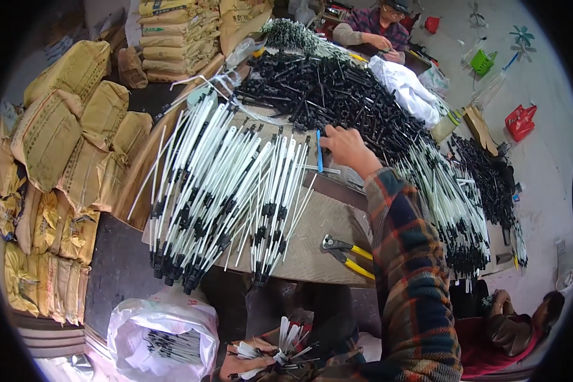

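Low in the picture, my left hand is closed around a fanned-out bunch of white and black plastic sticks. My right hand reaches across the table, its fingers curled down at the near edge of a big heap of black plastic parts. What its fingertips pinch, if anything, is hidden. Just beside them stands a narrow blue strip. Left of that hand lie piled white sticks with black fittings and a smaller row of the same kind. Yellow-handled pincers rest near my right sleeve.
A white sack with sticks inside stands below the table's left end. Brown paper sacks are stacked at the left. More sticks lie on the right. One person works across the table, another sits at the lower right.
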Motion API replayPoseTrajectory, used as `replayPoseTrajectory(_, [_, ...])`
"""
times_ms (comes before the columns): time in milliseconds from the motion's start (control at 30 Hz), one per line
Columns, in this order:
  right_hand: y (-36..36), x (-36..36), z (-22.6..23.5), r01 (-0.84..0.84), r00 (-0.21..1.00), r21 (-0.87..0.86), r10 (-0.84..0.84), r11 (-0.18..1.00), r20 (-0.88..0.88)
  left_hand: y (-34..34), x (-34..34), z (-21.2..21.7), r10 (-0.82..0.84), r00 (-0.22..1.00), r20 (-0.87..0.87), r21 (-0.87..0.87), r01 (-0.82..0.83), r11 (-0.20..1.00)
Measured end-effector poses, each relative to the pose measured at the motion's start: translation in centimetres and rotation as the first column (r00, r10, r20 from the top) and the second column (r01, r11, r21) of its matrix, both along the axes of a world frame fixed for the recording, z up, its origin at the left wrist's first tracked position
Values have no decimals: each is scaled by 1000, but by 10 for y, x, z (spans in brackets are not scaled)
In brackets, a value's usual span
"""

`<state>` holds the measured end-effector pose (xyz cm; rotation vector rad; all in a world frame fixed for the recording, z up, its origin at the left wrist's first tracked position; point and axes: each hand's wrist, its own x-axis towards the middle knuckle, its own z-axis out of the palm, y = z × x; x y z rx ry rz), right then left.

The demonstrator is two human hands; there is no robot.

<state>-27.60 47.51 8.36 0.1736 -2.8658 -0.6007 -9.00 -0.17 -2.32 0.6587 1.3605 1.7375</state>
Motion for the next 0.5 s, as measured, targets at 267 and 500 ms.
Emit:
replayPoseTrajectory(267, [23,26,13,89,927,-143,-135,986,-351,-7,19,8,63,990,-124,123,-47,991])
replayPoseTrajectory(500, [-15,68,73,-342,750,-874,-461,345,-475,7,30,32,127,986,-112,158,-109,982])
